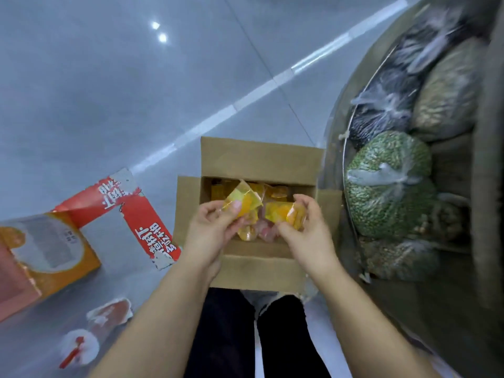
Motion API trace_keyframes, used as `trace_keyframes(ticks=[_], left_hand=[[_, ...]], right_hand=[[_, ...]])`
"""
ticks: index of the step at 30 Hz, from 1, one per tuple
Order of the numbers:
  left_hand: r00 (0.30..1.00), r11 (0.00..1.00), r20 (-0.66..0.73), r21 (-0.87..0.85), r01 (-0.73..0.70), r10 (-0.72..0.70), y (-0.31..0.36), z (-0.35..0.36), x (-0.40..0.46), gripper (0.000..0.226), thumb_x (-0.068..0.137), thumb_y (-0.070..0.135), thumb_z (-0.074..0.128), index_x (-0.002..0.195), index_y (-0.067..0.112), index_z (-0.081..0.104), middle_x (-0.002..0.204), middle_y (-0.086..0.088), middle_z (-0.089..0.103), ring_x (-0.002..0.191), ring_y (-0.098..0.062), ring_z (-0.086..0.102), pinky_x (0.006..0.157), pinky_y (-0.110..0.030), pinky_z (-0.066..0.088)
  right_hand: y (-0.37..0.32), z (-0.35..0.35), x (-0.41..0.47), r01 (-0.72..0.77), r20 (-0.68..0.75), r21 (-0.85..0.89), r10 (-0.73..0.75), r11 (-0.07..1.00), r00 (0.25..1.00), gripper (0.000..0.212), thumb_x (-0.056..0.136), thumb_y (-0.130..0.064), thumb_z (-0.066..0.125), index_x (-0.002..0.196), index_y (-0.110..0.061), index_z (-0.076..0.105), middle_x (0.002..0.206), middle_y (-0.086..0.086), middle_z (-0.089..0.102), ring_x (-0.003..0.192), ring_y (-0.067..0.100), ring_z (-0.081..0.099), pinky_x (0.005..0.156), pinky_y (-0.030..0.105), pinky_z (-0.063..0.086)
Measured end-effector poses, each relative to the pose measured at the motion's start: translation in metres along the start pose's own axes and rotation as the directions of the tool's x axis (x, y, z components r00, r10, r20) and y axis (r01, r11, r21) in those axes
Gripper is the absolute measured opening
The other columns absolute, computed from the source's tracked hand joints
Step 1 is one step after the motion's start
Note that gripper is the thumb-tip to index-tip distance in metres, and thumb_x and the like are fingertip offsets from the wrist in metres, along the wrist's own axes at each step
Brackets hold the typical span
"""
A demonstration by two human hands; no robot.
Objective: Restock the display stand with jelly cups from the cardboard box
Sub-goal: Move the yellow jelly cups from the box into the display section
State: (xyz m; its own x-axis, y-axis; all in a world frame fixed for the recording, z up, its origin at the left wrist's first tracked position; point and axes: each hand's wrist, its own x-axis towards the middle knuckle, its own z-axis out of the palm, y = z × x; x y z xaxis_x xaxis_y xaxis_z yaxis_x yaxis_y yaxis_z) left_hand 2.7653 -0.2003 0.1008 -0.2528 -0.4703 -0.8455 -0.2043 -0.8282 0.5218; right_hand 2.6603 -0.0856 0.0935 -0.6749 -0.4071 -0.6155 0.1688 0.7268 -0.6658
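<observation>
Both hands pinch yellow jelly cups over the open cardboard box (259,162): the left hand (210,230) grips one cup (242,201), the right hand (305,230) another (283,214). More cups (275,192) lie inside. Bagged beans (387,184), apparently, fill the stand (335,137) touching the box's right edge; a torn red carton (147,230) lies left.

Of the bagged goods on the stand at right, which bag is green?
The bag of green beans, nearest the cardboard box. The black bag lies beyond it, with a tan bag alongside that.
</observation>
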Motion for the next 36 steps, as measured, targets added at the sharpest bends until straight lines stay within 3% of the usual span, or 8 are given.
trace_keyframes(ticks=[5, 9, 16, 18, 22, 26, 32, 36], left_hand=[[0.934, 0.99, 0.357, -0.137, 0.034, 0.018, 0.094, 0.05, -0.125, 0.045, 0.069, 0.006, 0.063, 0.113, 0.002, 0.054, 0.103, -0.013, 0.064, 0.089, -0.02, 0.066, 0.084, -0.033, 0.055], [0.745, 0.981, 0.657, 0.045, -0.189, 0.114, 0.166, 0.09, -0.222, 0.04, 0.07, 0.003, 0.066, 0.109, 0.014, 0.059, 0.094, -0.002, 0.07, 0.081, -0.02, 0.061, 0.068, -0.031, 0.048], [0.442, 0.772, 0.832, 0.026, -0.635, 0.336, 0.224, 0.172, -0.353, 0.05, 0.064, 0.0, 0.067, 0.106, 0.023, 0.051, 0.091, 0.019, 0.066, 0.089, 0.001, 0.06, 0.076, -0.011, 0.046], [0.345, 0.712, 0.884, 0.019, -0.702, 0.316, 0.221, 0.2, -0.383, 0.05, 0.065, 0.002, 0.067, 0.105, 0.026, 0.05, 0.09, 0.023, 0.066, 0.088, 0.005, 0.06, 0.075, -0.008, 0.045], [0.158, 0.605, 0.958, -0.019, -0.796, 0.239, 0.193, 0.25, -0.437, 0.051, 0.07, 0.008, 0.068, 0.111, 0.031, 0.049, 0.099, 0.025, 0.064, 0.096, 0.005, 0.058, 0.082, -0.011, 0.044], [0.015, 0.55, 0.98, -0.1, -0.829, 0.201, 0.159, 0.297, -0.483, 0.049, 0.075, 0.009, 0.069, 0.117, 0.024, 0.05, 0.11, 0.015, 0.063, 0.106, -0.001, 0.058, 0.086, -0.01, 0.042], [-0.046, 0.442, 0.97, -0.15, -0.884, 0.238, 0.132, 0.364, -0.501, 0.046, 0.069, 0.007, 0.073, 0.107, 0.028, 0.056, 0.102, 0.019, 0.066, 0.096, 0.002, 0.06, 0.079, -0.008, 0.043], [0.063, 0.308, 0.986, 0.013, -0.951, 0.155, 0.133, 0.401, -0.485, 0.048, 0.065, 0.009, 0.074, 0.102, 0.031, 0.054, 0.093, 0.018, 0.065, 0.085, 0.005, 0.06, 0.075, -0.013, 0.045]], right_hand=[[-0.121, -0.084, -0.096, 0.108, -0.16, 0.081, -0.094, 0.991, 0.983, 0.067, 0.076, -0.013, 0.071, 0.135, -0.018, 0.041, 0.111, -0.013, 0.058, 0.102, 0.013, 0.061, 0.095, 0.031, 0.047], [-0.206, -0.161, -0.176, 0.291, -0.284, 0.049, -0.266, 0.955, 0.921, 0.048, 0.07, -0.011, 0.074, 0.103, -0.031, 0.044, 0.093, -0.017, 0.059, 0.086, 0.004, 0.058, 0.075, 0.015, 0.046], [-0.273, -0.288, -0.293, 0.51, -0.464, 0.141, -0.398, 0.849, 0.791, 0.065, 0.076, -0.013, 0.069, 0.123, -0.053, 0.047, 0.117, -0.014, 0.055, 0.108, 0.003, 0.056, 0.09, 0.016, 0.045], [-0.271, -0.315, -0.314, 0.536, -0.545, 0.175, -0.372, 0.826, 0.752, 0.065, 0.074, -0.018, 0.065, 0.124, -0.054, 0.045, 0.123, -0.013, 0.054, 0.114, 0.008, 0.055, 0.093, 0.021, 0.045], [-0.252, -0.366, -0.353, 0.575, -0.693, 0.153, -0.328, 0.804, 0.642, 0.068, 0.071, -0.017, 0.064, 0.125, -0.052, 0.043, 0.109, -0.027, 0.059, 0.098, -0.006, 0.059, 0.078, 0.002, 0.041], [-0.229, -0.41, -0.38, 0.593, -0.769, 0.195, -0.254, 0.781, 0.587, 0.076, 0.067, -0.003, 0.067, 0.124, -0.047, 0.042, 0.106, -0.015, 0.062, 0.093, -0.004, 0.061, 0.074, 0.005, 0.044], [-0.198, -0.456, -0.381, 0.507, -0.817, 0.368, 0.011, 0.779, 0.577, 0.057, 0.066, 0.001, 0.064, 0.112, -0.03, 0.05, 0.096, -0.006, 0.064, 0.069, -0.007, 0.058, 0.062, 0.006, 0.045], [-0.187, -0.467, -0.353, 0.437, -0.723, 0.596, 0.214, 0.673, 0.657, 0.043, 0.074, 0.011, 0.062, 0.108, -0.015, 0.056, 0.092, -0.001, 0.064, 0.076, 0.008, 0.059, 0.06, 0.017, 0.047]])
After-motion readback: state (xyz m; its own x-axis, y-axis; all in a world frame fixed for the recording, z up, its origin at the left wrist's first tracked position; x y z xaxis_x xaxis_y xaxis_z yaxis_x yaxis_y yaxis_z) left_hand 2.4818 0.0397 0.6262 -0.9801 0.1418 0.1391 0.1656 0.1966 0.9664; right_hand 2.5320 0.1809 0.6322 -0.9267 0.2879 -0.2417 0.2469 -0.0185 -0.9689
